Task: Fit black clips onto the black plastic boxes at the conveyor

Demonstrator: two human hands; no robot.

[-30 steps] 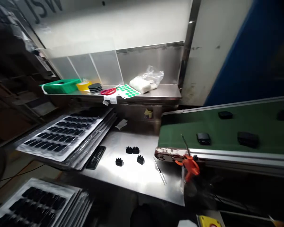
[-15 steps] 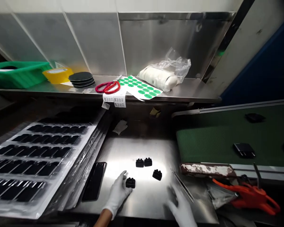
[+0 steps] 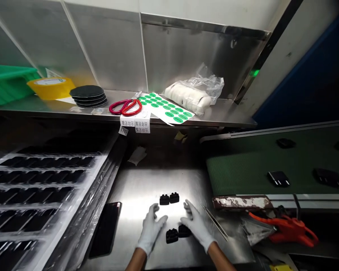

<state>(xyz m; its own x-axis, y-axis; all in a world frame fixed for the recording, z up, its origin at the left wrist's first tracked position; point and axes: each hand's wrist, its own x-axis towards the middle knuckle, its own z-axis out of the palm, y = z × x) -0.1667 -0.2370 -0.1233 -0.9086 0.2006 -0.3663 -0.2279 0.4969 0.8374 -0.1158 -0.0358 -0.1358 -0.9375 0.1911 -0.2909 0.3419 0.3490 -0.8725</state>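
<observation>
My left hand (image 3: 151,227), in a white glove, is over the steel tabletop with thumb and fingers apart and nothing in it. Just right of its thumb lies a small black plastic part with round bumps (image 3: 172,236). Beside that one is a second black part (image 3: 184,230), partly covered by the thumb side of my right hand (image 3: 196,224). My right hand, also gloved, has its fingers spread; whether it touches the part I cannot tell. Two more black parts, one on the left (image 3: 164,199) and one on the right (image 3: 174,197), sit side by side beyond my hands.
Tweezers (image 3: 214,221) lie right of my right hand. A black phone (image 3: 105,230) and stacked plastic trays of black parts (image 3: 81,226) are at left. Orange-handled pliers (image 3: 288,229) lie near a green conveyor belt (image 3: 237,169). Red scissors (image 3: 126,107) rest on the shelf.
Two black parts now lie together between my hands, nearer me; before, they were apart. My right hand has moved up and left. The view has shifted slightly, and chargers on the belt have moved left.
</observation>
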